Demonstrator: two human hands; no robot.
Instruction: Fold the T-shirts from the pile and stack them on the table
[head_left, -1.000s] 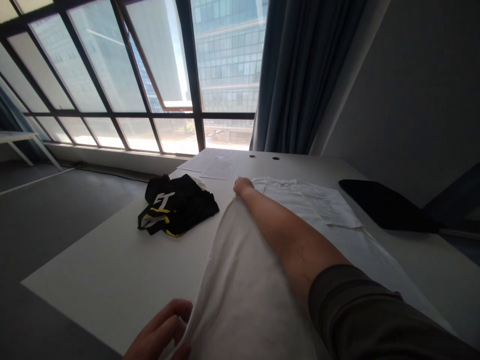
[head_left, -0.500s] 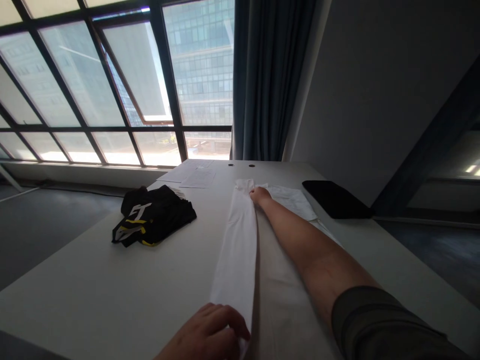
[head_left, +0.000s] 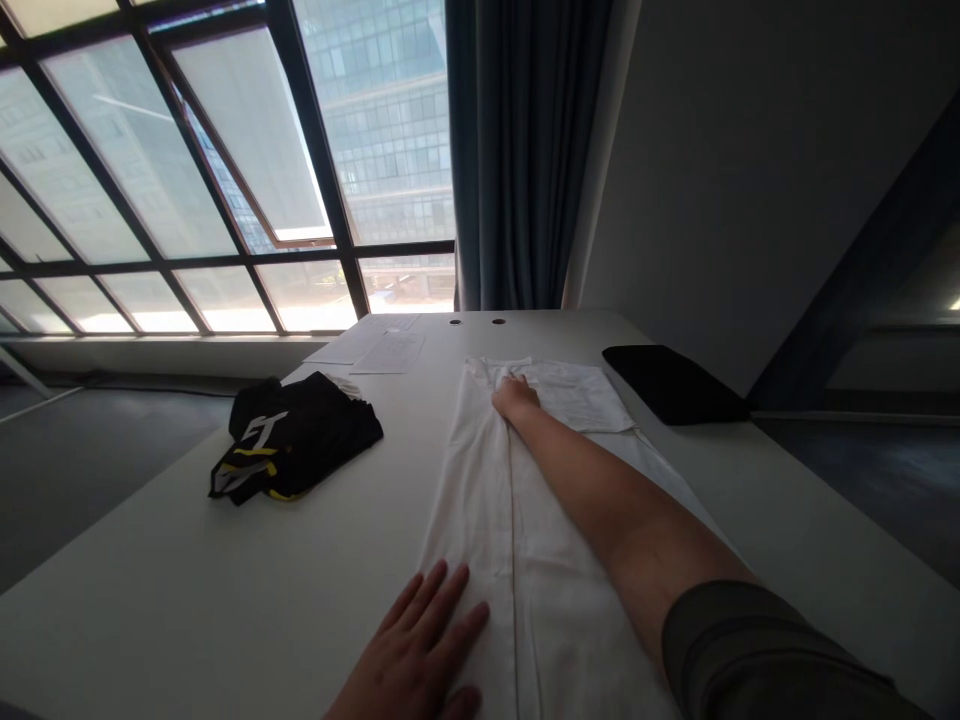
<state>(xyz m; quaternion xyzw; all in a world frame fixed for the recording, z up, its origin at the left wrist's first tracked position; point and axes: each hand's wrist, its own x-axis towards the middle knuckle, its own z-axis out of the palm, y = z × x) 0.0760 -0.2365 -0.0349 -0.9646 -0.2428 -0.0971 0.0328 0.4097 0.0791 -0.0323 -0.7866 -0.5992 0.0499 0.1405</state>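
Observation:
A long white garment (head_left: 480,480) lies on the table in front of me, its left strip folded inward so that the edge runs lengthwise down the middle. My left hand (head_left: 424,640) rests flat on the near left part of the fabric, fingers spread. At the far end, my right hand (head_left: 516,396) presses on the cloth beside the fold, its fingers partly bent but apart. My right forearm passes over the right half of the garment and hides some of it.
A crumpled black garment with yellow trim (head_left: 296,435) lies to the left on the white table (head_left: 300,590). Paper sheets (head_left: 386,352) are near the far edge. A flat black item (head_left: 675,385) sits at the right. Behind stand a dark curtain (head_left: 517,150) and windows.
The left strip, earlier raised along its edge, now lies flatter and wider. My left hand has gone from curled at the edge to spread flat. My right hand has loosened its pinch.

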